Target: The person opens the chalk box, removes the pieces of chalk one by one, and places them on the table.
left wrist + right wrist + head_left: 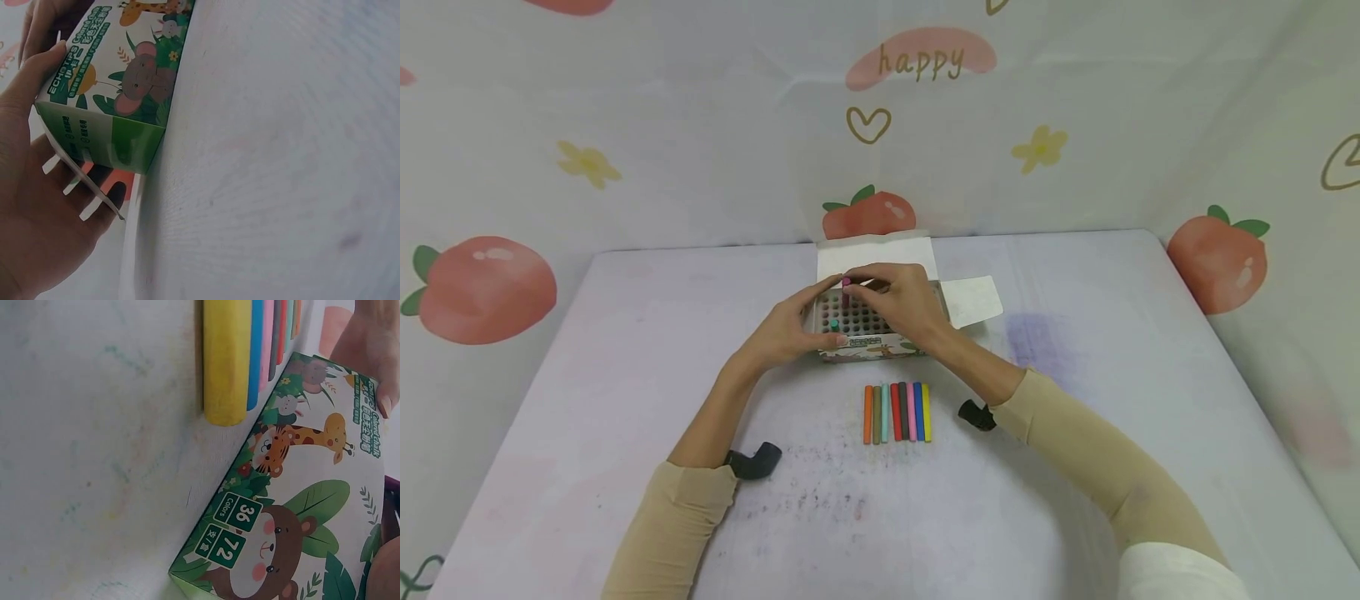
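A cardboard chalk box (pixel 880 346) with cartoon animals on its front stands open at the back of the table, a holed grid inside it. With its thumb at the front edge and fingers toward the back, my left hand (pixel 792 327) holds the box's left end. My right hand (pixel 912 302) reaches over the box and pinches a purple chalk stick (pixel 846 289) upright above the grid's left part. A green chalk stick (pixel 834 325) pokes up from the grid near my left thumb. How deep the purple stick sits is hidden.
Several chalk sticks (pixel 897 412) lie side by side in front of the box, from orange to yellow. The lid (pixel 876 252) is folded back, and a side flap (pixel 972 300) sticks out to the right. A printed cloth (pixel 760 167) hangs behind the table.
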The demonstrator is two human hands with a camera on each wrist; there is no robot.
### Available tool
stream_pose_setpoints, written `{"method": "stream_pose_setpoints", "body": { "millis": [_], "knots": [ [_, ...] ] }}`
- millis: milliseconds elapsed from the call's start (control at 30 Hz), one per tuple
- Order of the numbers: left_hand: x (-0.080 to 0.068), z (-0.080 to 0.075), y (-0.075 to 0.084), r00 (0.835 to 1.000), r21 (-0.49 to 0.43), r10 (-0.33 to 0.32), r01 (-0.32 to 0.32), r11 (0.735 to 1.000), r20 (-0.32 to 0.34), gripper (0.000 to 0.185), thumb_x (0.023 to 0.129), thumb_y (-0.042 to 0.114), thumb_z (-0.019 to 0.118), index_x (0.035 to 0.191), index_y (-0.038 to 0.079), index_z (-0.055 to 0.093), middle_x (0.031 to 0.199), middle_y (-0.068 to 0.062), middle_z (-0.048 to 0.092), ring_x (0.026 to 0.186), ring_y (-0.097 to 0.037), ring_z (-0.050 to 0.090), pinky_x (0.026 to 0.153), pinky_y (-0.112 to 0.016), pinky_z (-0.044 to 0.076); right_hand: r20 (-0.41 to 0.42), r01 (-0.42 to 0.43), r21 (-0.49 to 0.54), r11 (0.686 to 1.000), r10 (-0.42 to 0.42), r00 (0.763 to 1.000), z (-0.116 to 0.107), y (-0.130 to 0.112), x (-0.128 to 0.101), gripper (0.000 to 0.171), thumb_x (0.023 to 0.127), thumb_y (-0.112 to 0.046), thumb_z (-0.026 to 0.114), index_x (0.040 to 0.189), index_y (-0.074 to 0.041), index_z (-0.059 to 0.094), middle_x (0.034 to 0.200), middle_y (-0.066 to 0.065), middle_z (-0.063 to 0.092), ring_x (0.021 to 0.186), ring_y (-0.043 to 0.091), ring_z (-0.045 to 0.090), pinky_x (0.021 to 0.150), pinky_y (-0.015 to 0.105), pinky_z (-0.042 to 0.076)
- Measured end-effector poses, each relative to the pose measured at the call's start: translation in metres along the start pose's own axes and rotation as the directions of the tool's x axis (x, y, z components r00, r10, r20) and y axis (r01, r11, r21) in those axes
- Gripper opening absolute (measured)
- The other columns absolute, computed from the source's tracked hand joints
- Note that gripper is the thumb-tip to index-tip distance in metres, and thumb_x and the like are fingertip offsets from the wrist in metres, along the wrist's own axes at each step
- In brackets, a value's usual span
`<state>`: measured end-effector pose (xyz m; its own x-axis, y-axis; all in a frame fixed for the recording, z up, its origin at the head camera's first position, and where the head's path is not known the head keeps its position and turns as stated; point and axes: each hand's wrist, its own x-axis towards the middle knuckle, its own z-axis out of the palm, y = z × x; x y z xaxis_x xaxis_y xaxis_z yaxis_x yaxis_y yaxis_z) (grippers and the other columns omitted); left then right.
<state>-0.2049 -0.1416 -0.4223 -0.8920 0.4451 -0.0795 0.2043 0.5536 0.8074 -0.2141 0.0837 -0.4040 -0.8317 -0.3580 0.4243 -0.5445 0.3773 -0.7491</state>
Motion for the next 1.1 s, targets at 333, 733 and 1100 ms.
{"method": "stream_pose_setpoints", "body": {
  "millis": [333,733,1100],
  "knots": [
    [0.001,0.001,-0.002,1.0,0.016,-0.01,0.01,1.0,0.002,0.092,0.08,0.041,0.082,0.156,0.035,0.03,0.158,-0.006,0.033,0.144,-0.029,0.03,0.111,-0.057,0.027,-0.069,-0.02,0.164,0.986,0.031,0.997,-0.005,0.001,-0.004,0.023,0.093,-0.016,0.071,0.113,-0.007,0.074,0.102,0.004,0.074,0.081,0.014,0.067,0.074,0.029,0.054],
    [0.001,0.001,-0.002,1.0,0.02,0.005,-0.005,1.0,-0.006,0.094,0.08,0.04,0.083,0.157,0.033,0.029,0.155,-0.008,0.037,0.133,-0.028,0.04,0.108,-0.055,0.031,-0.031,-0.079,0.323,0.943,0.094,0.995,-0.007,-0.008,-0.013,0.022,0.094,-0.011,0.069,0.115,-0.002,0.072,0.101,0.009,0.071,0.077,0.034,0.068,0.071,0.041,0.056],
    [0.0,0.001,-0.004,1.0,0.032,0.006,-0.006,0.999,-0.004,0.092,0.081,0.043,0.08,0.157,0.036,0.028,0.158,-0.009,0.032,0.141,-0.03,0.032,0.11,-0.056,0.029,0.132,-0.225,0.445,0.867,0.186,0.974,-0.014,-0.017,-0.032,0.021,0.094,-0.01,0.07,0.114,-0.003,0.072,0.096,0.01,0.072,0.075,0.033,0.071,0.067,0.041,0.058]
  ]
}}
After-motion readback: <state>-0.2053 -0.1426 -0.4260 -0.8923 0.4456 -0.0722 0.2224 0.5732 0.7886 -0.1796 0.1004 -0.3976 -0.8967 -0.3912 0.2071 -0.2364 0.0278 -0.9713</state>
